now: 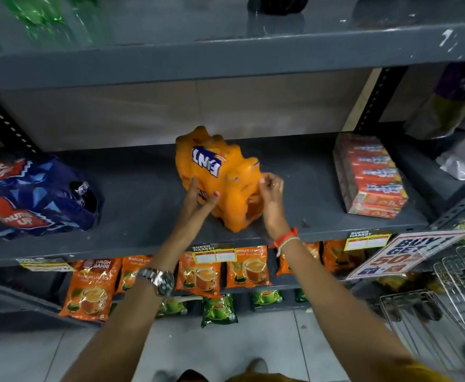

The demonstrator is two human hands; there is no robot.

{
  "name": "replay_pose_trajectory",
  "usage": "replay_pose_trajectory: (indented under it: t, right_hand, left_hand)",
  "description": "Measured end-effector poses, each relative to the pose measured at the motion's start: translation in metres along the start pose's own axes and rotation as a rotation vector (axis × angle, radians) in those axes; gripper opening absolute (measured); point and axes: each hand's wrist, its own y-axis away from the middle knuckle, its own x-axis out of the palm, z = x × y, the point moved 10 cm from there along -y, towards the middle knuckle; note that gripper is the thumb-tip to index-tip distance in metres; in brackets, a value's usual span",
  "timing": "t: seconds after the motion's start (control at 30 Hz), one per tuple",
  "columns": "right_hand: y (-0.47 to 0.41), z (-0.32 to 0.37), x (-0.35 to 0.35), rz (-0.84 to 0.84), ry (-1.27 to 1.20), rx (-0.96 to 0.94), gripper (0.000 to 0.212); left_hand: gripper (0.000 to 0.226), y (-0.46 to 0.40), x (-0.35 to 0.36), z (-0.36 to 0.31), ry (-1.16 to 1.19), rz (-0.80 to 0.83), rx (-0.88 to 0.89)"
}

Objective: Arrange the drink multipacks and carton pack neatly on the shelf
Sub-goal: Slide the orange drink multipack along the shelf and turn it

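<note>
An orange drink multipack point(220, 172) lies on its side, askew, in the middle of the grey shelf point(148, 194). My left hand point(198, 197) presses against its near left side. My right hand point(271, 188) grips the plastic wrap at its near right end. A blue drink multipack point(32, 197) lies at the left end of the same shelf. A red-orange carton pack point(369, 175) stands at the right end, turned at a slight angle.
Orange tea pouches point(93, 285) and green pouches point(218, 310) hang on the shelves below. A promo sign point(399, 255) and a wire basket point(452, 293) stand at the lower right. Green bottles point(32, 17) sit on the shelf above.
</note>
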Motion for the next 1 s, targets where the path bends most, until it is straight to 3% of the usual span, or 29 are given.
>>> replay_pose_trajectory:
  t: [0.07,0.17,0.3,0.37,0.43,0.53,0.63,0.7,0.83,0.93,1.0]
  right_hand:
    - [0.028,0.005,0.009,-0.033,0.103,-0.07,0.035]
    - [0.068,0.006,0.038,-0.012,0.174,-0.104,0.059]
    - [0.098,-0.036,0.074,0.087,0.217,0.078,0.109]
    - [0.101,-0.008,0.109,0.248,0.301,-0.112,0.068]
    - [0.094,0.011,0.124,0.305,0.239,-0.159,0.037]
    - [0.057,0.026,0.084,0.033,0.055,-0.118,0.027]
    - [0.009,0.031,0.048,-0.166,0.152,-0.077,0.051]
    - [-0.022,0.031,0.05,-0.109,0.17,0.031,0.059]
    - [-0.035,0.02,0.07,0.126,0.12,0.188,0.059]
    - [-0.025,0.015,0.061,0.067,0.106,0.174,0.051]
    - [-0.015,0.009,0.056,0.01,0.109,0.158,0.04]
  left_hand:
    - [0.078,-0.007,-0.009,-0.02,-0.024,0.043,0.016]
    - [0.043,-0.004,-0.033,-0.025,-0.068,0.04,-0.05]
    - [0.036,0.01,-0.089,-0.013,-0.016,-0.306,-0.07]
    - [0.028,0.021,-0.112,-0.011,-0.028,-0.512,0.001]
    - [0.027,0.033,-0.123,-0.008,-0.004,-0.632,0.066]
    - [0.025,0.043,-0.111,0.003,0.052,-0.621,0.102]
    - [0.054,0.041,-0.093,0.017,0.174,-0.525,0.049]
    - [0.067,0.038,-0.09,0.017,0.163,-0.489,0.059]
    - [0.049,0.034,-0.097,0.013,0.078,-0.512,0.073]
    - [0.07,0.038,-0.105,0.01,0.066,-0.534,0.093]
    - [0.067,0.033,-0.115,0.015,0.065,-0.548,0.073]
